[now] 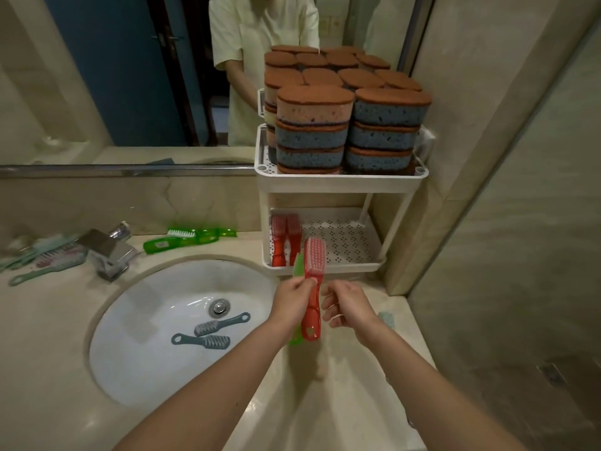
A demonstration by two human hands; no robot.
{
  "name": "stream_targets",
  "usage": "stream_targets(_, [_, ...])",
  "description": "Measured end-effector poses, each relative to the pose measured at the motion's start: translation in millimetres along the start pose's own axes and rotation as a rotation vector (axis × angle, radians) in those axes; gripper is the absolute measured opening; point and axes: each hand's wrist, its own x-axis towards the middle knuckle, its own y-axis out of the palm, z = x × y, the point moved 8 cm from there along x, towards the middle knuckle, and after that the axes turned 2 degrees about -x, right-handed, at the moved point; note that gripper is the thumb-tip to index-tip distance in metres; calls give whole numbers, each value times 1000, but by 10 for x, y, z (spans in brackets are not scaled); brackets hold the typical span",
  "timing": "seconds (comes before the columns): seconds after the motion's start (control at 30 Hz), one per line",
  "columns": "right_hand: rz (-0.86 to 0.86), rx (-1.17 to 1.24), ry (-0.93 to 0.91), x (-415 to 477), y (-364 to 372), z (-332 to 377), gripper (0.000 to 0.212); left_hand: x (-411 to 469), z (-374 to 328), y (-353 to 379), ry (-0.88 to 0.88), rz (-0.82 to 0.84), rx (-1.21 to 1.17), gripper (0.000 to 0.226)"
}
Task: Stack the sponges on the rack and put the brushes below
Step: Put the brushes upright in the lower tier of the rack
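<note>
Sponges [351,125] with brown tops stand stacked in several piles on the upper shelf of a white two-tier rack [338,180]. Two red brushes [285,239] lie on the left side of the lower shelf [344,242]. My left hand [292,301] grips a red brush [313,288] and a green brush [297,268] behind it, both upright in front of the lower shelf. My right hand [348,304] hovers just right of the red brush's handle, fingers loosely curled, holding nothing.
Two grey brushes [211,333] lie in the white sink basin [146,320]. Green brushes [192,239] lie on the counter behind the basin, and pale teal brushes [39,258] sit left of the chrome tap [109,252]. Another teal brush [387,319] lies by my right wrist. A wall rises at right.
</note>
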Motion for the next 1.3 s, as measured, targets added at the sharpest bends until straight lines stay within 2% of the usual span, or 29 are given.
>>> stream_targets(0.07, [102, -69, -15, -45, 135, 42, 17, 63, -33, -28, 10, -13, 4, 33])
stream_targets(0.17, [153, -133, -90, -58, 216, 127, 17, 134, -104, -36, 36, -34, 11, 34])
stream_targets(0.3, [57, -36, -125, 67, 82, 245, 20, 251, -178, -52, 37, -54, -39, 31])
stream_targets(0.4, [-19, -101, -119, 232, -40, 322, 18, 354, -219, -78, 14, -63, -21, 24])
stream_targets(0.67, [13, -345, -33, 857, -47, 443, 18, 745, -317, -96, -24, -50, 132, 49])
stream_targets(1.03, [10, -467, -23, 1735, -65, 378, 29, 1192, -141, -100, -127, -127, 61, 47])
stream_targets(1.17, [37, -650, -78, 1869, 12, 399, 17, 1237, -66, -92, -117, -116, 80, 51])
stream_targets(1.3, [50, -796, -107, 1893, 99, 378, 21, 1246, 19, -91, -128, -133, 72, 49])
